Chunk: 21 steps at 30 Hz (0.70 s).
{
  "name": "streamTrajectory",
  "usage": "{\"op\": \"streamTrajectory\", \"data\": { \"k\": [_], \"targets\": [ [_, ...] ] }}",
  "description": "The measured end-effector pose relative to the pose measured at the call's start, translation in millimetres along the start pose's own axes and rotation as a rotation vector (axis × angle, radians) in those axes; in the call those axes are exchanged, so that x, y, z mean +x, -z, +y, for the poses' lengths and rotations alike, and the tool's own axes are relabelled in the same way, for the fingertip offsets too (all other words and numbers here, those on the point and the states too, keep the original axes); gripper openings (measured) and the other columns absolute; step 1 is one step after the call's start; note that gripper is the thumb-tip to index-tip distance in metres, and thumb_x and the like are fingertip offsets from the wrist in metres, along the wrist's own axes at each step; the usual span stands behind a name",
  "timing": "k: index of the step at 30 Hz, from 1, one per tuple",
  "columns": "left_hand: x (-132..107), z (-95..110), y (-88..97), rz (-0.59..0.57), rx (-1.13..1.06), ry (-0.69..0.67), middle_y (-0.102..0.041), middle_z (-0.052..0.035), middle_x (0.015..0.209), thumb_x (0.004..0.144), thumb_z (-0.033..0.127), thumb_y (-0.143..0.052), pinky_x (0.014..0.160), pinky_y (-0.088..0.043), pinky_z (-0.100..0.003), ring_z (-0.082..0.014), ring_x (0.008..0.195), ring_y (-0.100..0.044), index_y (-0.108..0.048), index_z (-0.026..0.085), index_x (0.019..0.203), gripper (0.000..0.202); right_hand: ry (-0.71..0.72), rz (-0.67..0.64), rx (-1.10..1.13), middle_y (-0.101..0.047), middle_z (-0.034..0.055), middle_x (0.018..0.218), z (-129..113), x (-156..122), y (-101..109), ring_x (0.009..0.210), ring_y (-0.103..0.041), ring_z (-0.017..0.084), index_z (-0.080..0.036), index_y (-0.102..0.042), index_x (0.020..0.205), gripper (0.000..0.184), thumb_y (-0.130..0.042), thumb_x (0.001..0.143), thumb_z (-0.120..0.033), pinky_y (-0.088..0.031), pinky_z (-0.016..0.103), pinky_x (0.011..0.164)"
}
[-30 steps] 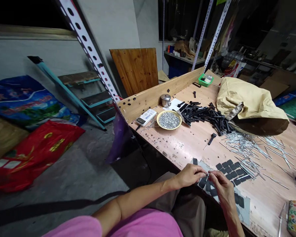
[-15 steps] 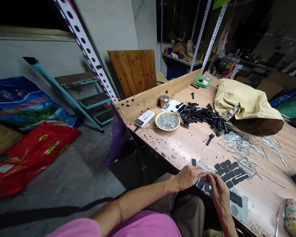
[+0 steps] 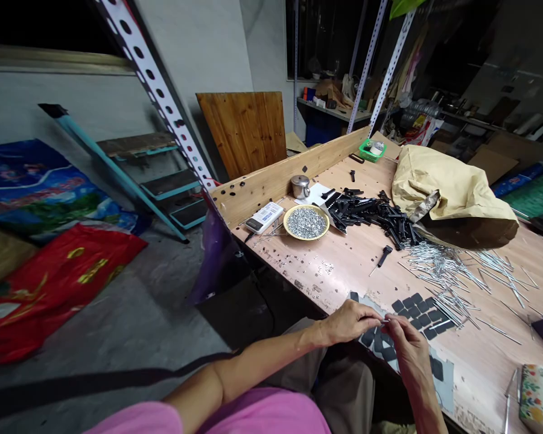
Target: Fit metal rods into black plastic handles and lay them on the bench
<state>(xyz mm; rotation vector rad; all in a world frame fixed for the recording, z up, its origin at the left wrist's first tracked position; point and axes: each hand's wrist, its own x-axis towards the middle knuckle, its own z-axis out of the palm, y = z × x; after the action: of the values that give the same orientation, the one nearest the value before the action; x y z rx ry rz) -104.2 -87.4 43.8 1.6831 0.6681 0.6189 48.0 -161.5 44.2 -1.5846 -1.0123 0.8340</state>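
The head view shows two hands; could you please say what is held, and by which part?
The left hand and right hand seem to pinch a small pale piece; which parts they grip cannot be told.

The premises are presenting as a small, makeshift workshop. Loose metal rods (image 3: 438,265) and a heap of black parts (image 3: 366,212) are lying on the wooden table (image 3: 353,259), where a bowl (image 3: 306,238) is holding many small metal pieces (image 3: 306,222). Perforated metal posts (image 3: 155,85) are rising beside it. A stepladder (image 3: 88,149) is standing by a grey wall (image 3: 199,48), and printed sacks (image 3: 85,262) are resting on the bare floor (image 3: 158,307). The far right is lying in shadow, possibly showing further cluttered counters.
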Motion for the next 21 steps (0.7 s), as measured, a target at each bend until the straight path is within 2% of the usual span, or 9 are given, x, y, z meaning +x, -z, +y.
{"op": "streamTrajectory", "data": {
  "k": [5, 9, 15, 18, 21],
  "targets": [
    [1, 3, 3.7, -0.033, -0.084, 0.108, -0.067, -0.0009, 0.062, 0.080, 0.020, -0.057, 0.057, -0.043, -0.018, -0.0101, 0.054, -0.055, -0.073, 0.015, 0.095, 0.022, 0.033, -0.069, -0.031, -0.066, 0.0046, 0.076, -5, 1, 6, 0.064, -0.060, 0.016, -0.020, -0.072, 0.072, 0.032, -0.069, 0.066, -0.051, -0.051, 0.028, 0.061],
    [1, 4, 4.5, -0.045, -0.126, 0.091, -0.059, 0.0015, 0.054, 0.079, 0.021, -0.058, 0.055, -0.040, -0.018, -0.0084, 0.051, -0.048, -0.073, 0.015, 0.094, 0.022, 0.125, -0.078, -0.146, -0.064, 0.0043, 0.072, -9, 1, 8, 0.062, -0.059, 0.016, -0.020, -0.070, 0.073, 0.033, -0.065, 0.070, -0.053, -0.050, 0.027, 0.058],
    [3, 4, 7.1, -0.122, -0.251, 0.157, -0.048, 0.0042, 0.047, 0.078, 0.019, -0.058, 0.050, -0.034, -0.017, -0.0065, 0.048, -0.041, -0.073, 0.013, 0.090, 0.021, 0.382, -0.055, -0.415, -0.066, 0.0057, 0.073, -11, -1, 9, 0.067, -0.063, 0.019, -0.024, -0.069, 0.075, 0.030, -0.057, 0.077, -0.051, -0.051, 0.029, 0.063],
    [4, 2, 7.1, -0.155, -0.311, 0.187, -0.046, 0.0048, 0.047, 0.078, 0.021, -0.059, 0.047, -0.030, -0.017, -0.0052, 0.047, -0.039, -0.073, 0.011, 0.091, 0.022, 0.390, -0.100, -0.416, -0.067, 0.0051, 0.072, -14, -1, 12, 0.066, -0.063, 0.019, -0.025, -0.070, 0.075, 0.027, -0.059, 0.077, -0.049, -0.052, 0.029, 0.062],
    [4, -1, 5.9, -0.194, -0.378, 0.236, -0.045, 0.0052, 0.047, 0.079, 0.028, -0.059, 0.043, -0.025, -0.018, -0.0044, 0.044, -0.036, -0.071, 0.010, 0.096, 0.028, 0.302, -0.162, -0.336, -0.069, 0.0058, 0.073, -18, 1, 16, 0.066, -0.064, 0.019, -0.026, -0.073, 0.077, 0.030, -0.059, 0.075, -0.053, -0.053, 0.028, 0.060]
  ]
}}
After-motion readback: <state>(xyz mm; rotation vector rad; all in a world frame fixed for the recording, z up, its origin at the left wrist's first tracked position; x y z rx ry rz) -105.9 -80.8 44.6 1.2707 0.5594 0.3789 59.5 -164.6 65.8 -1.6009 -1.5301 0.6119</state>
